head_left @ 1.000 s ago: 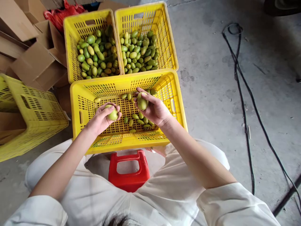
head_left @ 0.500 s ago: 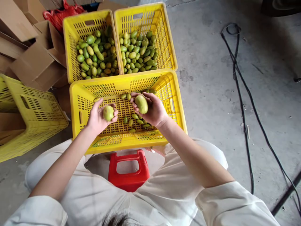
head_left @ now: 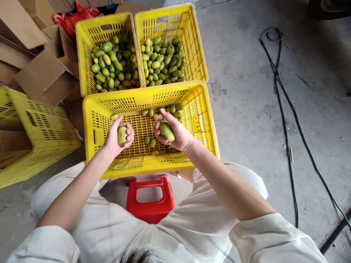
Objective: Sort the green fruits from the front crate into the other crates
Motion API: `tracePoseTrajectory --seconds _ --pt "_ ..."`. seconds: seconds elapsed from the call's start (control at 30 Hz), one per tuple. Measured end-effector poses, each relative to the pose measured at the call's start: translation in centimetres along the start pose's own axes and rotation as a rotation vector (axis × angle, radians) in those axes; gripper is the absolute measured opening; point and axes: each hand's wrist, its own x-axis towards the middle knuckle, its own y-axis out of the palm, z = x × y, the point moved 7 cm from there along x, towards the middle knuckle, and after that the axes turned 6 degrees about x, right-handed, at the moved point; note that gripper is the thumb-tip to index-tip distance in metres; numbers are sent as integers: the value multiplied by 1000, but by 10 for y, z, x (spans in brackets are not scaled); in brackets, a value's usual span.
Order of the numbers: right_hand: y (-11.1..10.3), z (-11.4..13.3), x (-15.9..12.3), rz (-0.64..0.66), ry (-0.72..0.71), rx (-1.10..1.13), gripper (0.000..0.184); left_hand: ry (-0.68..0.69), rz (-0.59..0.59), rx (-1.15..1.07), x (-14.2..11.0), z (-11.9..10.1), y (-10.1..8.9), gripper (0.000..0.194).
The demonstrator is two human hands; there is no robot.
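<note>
My left hand (head_left: 113, 138) has its fingers curled round a yellow-green oval fruit (head_left: 122, 135) with brownish marks. A larger green oval fruit (head_left: 166, 131) sits in my right hand (head_left: 178, 134), the fingers wrapped under and around it. Both hands are held apart, above the near yellow crate (head_left: 142, 168). Inside that crate lie several small green fruits (head_left: 153, 143), some at the back right and some near the middle. My right hand hides part of them.
Behind stand a left yellow crate (head_left: 82, 60) and a right yellow crate (head_left: 201, 60), both holding many green fruits. Another yellow crate (head_left: 52, 128) is tilted at the left, near cardboard boxes (head_left: 41, 73). A red stool (head_left: 150, 212) is between my legs. Black cable (head_left: 287, 109) lies on the floor.
Both hands have turned, rolling the fruits in their grasp. My left fingers opened with the fruit on the palm, then curled round it again. My right hand has dipped slightly, uncovering fruits at the back.
</note>
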Motion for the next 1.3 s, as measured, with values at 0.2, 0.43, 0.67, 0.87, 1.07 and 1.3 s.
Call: tracePoseTrajectory --seconds 0.2,0.43,0.67,0.87,1.07,1.3 --pt "-13 21 1 -132 -143 148 16 108 -64 -130 -4 -16 2 21" --pt "-32 7 6 -200 -127 178 25 83 -33 -61 1 -8 -3 33" --pt "-68 -76 -6 -596 190 337 22 -39 -165 -293 1 4 -11 49" --pt "-72 -125 -4 -881 303 409 12 8 -364 -493 -5 4 -34 30" --pt "23 -10 94 -351 -105 461 41 113 -411 -511 -6 -5 -44 27" --pt "-31 -37 39 -622 -161 -601 47 -50 -485 -450 4 28 -56 21"
